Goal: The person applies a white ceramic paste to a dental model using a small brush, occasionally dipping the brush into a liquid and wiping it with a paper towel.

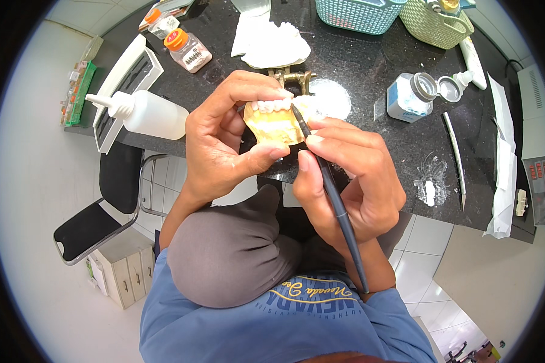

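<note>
Above the black speckled stone tabletop: yellow plaster dental cast with white teeth, held up over its near edge.
Left hand: fingers wrapped around the cast.
Right hand: fingers pinching a thin dark brush, tip touching the teeth.

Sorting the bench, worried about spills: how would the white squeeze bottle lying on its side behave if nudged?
The white plastic squeeze bottle would probably roll, being round and lying flat. Its soft-looking walls likely dent under grip. The nozzle looks capped, so leaking seems unlikely.

teal basket at 12 o'clock: top cut off | dental model: base behind left hand fingers | brush tip: too small
</note>
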Tool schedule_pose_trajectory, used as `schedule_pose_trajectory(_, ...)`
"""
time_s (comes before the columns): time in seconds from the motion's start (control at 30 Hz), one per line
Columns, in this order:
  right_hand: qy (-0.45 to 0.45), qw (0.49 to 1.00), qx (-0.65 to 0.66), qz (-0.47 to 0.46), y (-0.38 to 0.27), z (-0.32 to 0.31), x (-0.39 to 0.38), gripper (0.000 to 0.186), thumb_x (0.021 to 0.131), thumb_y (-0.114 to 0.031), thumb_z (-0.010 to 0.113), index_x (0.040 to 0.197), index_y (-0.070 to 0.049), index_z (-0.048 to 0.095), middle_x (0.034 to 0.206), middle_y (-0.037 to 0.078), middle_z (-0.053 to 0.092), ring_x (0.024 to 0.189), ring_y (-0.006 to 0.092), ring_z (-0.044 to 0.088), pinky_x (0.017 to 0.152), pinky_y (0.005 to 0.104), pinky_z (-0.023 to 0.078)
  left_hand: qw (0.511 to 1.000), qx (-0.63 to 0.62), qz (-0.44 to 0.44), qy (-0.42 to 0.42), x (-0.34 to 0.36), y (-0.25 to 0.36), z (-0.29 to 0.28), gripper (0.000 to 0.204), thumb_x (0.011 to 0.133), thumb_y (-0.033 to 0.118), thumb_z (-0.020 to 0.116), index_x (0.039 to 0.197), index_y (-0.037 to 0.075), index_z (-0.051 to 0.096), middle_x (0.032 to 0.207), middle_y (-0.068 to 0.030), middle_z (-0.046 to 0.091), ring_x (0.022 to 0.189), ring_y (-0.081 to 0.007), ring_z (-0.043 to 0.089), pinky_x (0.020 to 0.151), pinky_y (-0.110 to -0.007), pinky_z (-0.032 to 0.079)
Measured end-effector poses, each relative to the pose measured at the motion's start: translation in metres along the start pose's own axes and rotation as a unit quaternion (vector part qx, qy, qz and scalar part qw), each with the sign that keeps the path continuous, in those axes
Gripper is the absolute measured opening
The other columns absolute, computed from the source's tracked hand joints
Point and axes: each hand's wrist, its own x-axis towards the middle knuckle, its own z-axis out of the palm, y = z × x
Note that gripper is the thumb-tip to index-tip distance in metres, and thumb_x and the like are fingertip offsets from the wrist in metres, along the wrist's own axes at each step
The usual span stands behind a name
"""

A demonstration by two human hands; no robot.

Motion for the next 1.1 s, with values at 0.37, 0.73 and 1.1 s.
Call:
schedule_pose_trajectory(0.37,0.003,1.0,0.007,-0.008,0.0013,0.0014,0.0006,0.022,0.066,0.005,0.074,0.086,0.001,0.065,0.079,0.014,0.065,0.076,0.0274,0.069,0.067,0.034,0.058,1.0,-0.005,0.002,0.0,0.0001,-0.0007,0.0003,0.05,0.074,0.013,0.081,0.113,-0.005,0.057,0.112,-0.014,0.055,0.107,-0.0174,0.056,0.092,-0.028,0.046)
schedule_pose_trajectory(0.73,-0.001,1.0,0.0,-0.015,0.0014,0.0013,0.0003,0.022,0.066,0.004,0.075,0.086,0.001,0.065,0.08,0.013,0.065,0.077,0.0282,0.069,0.067,0.0342,0.058,1.0,-0.004,0.001,-0.004,0.0,-0.0008,-0.0003,0.051,0.073,0.013,0.081,0.114,-0.005,0.057,0.113,-0.014,0.054,0.108,-0.0175,0.056,0.093,-0.029,0.046)
schedule_pose_trajectory(1.1,-0.001,1.0,0.004,-0.019,0.0004,0.0018,0.0008,0.023,0.066,0.004,0.075,0.087,0.001,0.065,0.081,0.013,0.065,0.077,0.0285,0.069,0.067,0.0344,0.058,1.0,-0.012,-0.001,0.002,-0.0006,-0.0003,0.0003,0.05,0.073,0.011,0.081,0.114,-0.006,0.056,0.113,-0.0143,0.054,0.108,-0.0176,0.056,0.093,-0.028,0.047)
